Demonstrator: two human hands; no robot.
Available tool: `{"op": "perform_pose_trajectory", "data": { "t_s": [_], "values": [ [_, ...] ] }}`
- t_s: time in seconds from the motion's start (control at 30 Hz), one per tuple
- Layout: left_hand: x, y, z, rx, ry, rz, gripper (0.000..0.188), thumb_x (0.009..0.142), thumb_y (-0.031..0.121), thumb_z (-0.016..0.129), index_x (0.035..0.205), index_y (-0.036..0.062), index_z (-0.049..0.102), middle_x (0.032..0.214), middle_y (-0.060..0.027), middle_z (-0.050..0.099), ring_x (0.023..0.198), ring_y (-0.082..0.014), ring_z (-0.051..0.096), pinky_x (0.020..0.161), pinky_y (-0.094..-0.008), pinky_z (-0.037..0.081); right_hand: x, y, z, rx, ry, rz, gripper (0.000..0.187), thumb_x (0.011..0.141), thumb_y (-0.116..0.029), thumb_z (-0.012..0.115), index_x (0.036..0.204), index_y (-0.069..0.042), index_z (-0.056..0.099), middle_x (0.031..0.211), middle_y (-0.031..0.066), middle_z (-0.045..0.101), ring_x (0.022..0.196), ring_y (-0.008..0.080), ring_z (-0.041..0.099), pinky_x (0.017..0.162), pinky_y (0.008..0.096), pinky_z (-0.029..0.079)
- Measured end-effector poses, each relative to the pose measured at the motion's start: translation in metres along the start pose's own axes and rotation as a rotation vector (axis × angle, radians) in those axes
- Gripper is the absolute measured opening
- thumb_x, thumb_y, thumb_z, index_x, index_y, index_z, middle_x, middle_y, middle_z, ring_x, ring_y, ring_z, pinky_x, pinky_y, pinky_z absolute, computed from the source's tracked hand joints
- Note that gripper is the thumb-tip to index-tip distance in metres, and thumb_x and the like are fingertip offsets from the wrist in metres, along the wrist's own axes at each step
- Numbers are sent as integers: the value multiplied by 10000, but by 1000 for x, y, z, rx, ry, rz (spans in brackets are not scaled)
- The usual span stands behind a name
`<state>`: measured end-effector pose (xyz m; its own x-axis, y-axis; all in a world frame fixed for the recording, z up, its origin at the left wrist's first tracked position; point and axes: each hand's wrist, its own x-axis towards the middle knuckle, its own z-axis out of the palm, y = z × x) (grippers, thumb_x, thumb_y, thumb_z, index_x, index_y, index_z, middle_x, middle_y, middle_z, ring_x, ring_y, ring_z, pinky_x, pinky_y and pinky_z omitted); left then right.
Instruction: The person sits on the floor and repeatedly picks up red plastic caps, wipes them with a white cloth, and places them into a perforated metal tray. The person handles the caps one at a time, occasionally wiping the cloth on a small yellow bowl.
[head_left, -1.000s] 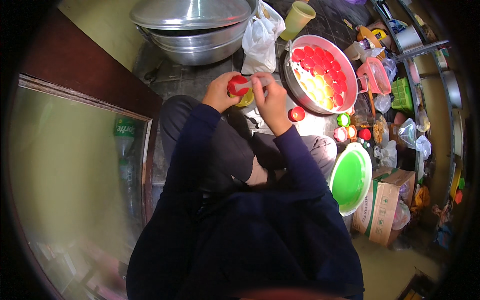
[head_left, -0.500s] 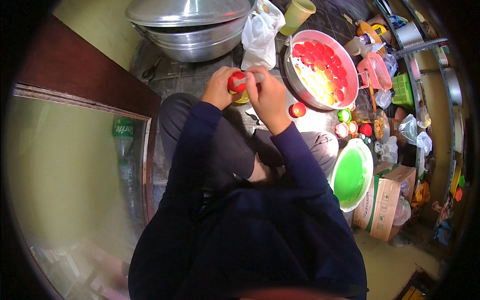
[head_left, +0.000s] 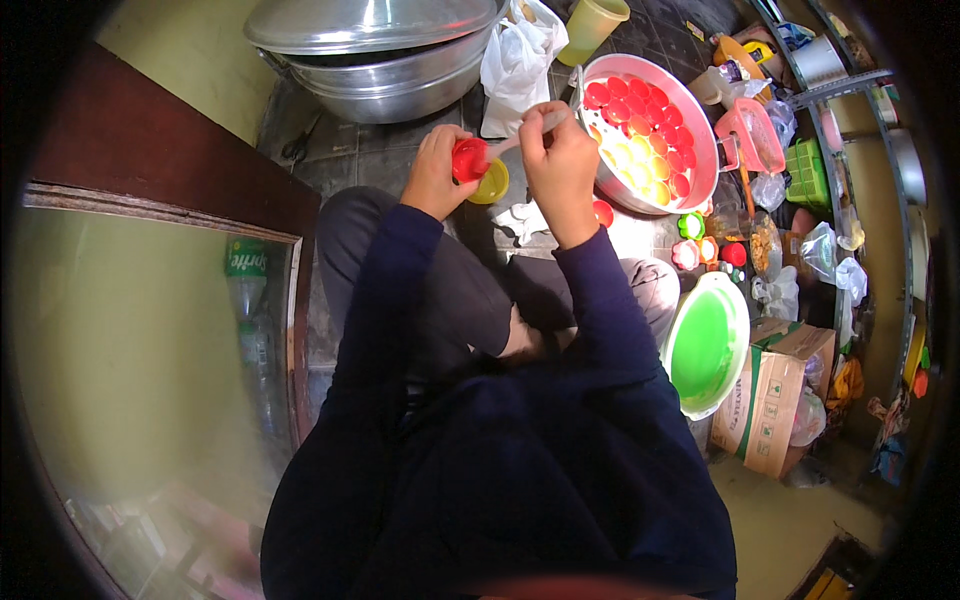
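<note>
Held in my left hand (head_left: 428, 178), a small red cup (head_left: 467, 162) is tipped toward my right side. My right hand (head_left: 562, 178) is closed round a pale, slim-handled utensil (head_left: 508, 145). The utensil's far end reaches the cup's mouth; whether it is a brush or a spoon I cannot tell. Just below the red cup is a small yellow bowl (head_left: 492, 184). A crumpled white cloth (head_left: 522, 221) lies between my hands and my knees. Partly hidden by my right wrist, another red cup (head_left: 603, 212) sits on the floor.
A large round pan (head_left: 697, 110) filled with red cups (head_left: 625, 103) stands at the right. Behind are a lidded metal pot (head_left: 400, 90), a white plastic bag (head_left: 518, 65) and a yellow-green pitcher (head_left: 592, 28). A basin of green liquid (head_left: 705, 350) sits by my right knee, near a cardboard box (head_left: 770, 395).
My right hand has moved right and slightly up, drawing the utensil partly away from the red cup. My left hand has turned the cup sideways. The yellow bowl and white cloth show more.
</note>
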<state>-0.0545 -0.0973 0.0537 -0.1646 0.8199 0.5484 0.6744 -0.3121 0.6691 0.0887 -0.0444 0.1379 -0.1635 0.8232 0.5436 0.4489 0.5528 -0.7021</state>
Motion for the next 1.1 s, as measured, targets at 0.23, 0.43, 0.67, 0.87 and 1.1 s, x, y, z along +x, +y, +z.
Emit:
{"op": "perform_pose_trajectory", "data": {
  "t_s": [0.23,0.43,0.67,0.87,1.1],
  "values": [
    [1,1,-1,-11,-3,-24,560,594,75,799,1075,28,516,1045,-140,574,976,-302,586,832,-356,475,-2,-6,-3,-118,-20,-48,122,860,-143,595,873,-27,630,593,114,620,528,245,635,525,330,484],
    [-3,-1,-2,-235,-138,-272,581,670,90,810,1176,10,535,1094,-95,611,1025,-162,598,877,-302,492,-11,-7,-8,42,-180,-227,96,863,-118,606,891,-29,623,767,117,652,618,246,636,555,330,485],
    [-5,-3,1,-652,-111,-332,554,703,106,815,1170,11,533,1084,-81,622,977,-131,614,832,-261,501,-14,1,-17,123,-155,-330,90,887,-75,595,940,-10,627,812,88,650,586,135,577,547,249,456],
    [-6,-1,-4,-737,-101,-353,593,690,88,824,1172,22,485,1108,-65,601,1025,-129,585,903,-276,469,-15,-5,-26,179,-155,-187,94,878,-77,615,941,-8,613,856,100,655,650,177,605,594,267,473],
    [-3,2,-5,-799,-95,-331,641,681,-2,796,1208,36,433,1200,-72,537,1123,-157,529,981,-304,427,-22,-11,-19,170,-75,-235,104,891,-73,600,960,3,610,846,99,647,663,160,618,614,256,476]
  ]
}}
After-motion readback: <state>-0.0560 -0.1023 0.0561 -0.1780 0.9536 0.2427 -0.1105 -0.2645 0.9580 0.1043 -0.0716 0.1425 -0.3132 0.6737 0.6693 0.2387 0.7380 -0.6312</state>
